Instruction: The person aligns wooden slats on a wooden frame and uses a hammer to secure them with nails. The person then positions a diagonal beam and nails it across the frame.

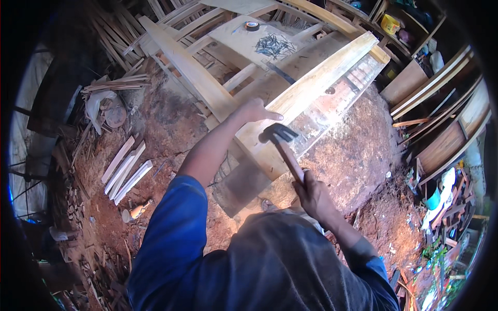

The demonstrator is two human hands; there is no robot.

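Observation:
My right hand [314, 197] is closed round the wooden handle of a claw hammer [287, 150]. The hammer's dark head hangs over the near corner of a wooden frame [203, 78], its claw pointing to the right. At that corner my left hand [254, 111] grips the near end of a pale wooden plank [321, 75]. Its thumb lies along the near side, while the other fingers are mostly hidden behind the wood. Farther back, a heap of dark nails [275, 46] lies on a flat board within the frame, near a round black and orange roll [252, 26].
Several cut wood strips [124, 168] lie on the dirt floor at left, near an orange-and-white object [137, 211]. Curved wooden panels [443, 140] lean at the right. A yellow container [390, 25] sits on shelving at the back right. Wood scraps litter both sides.

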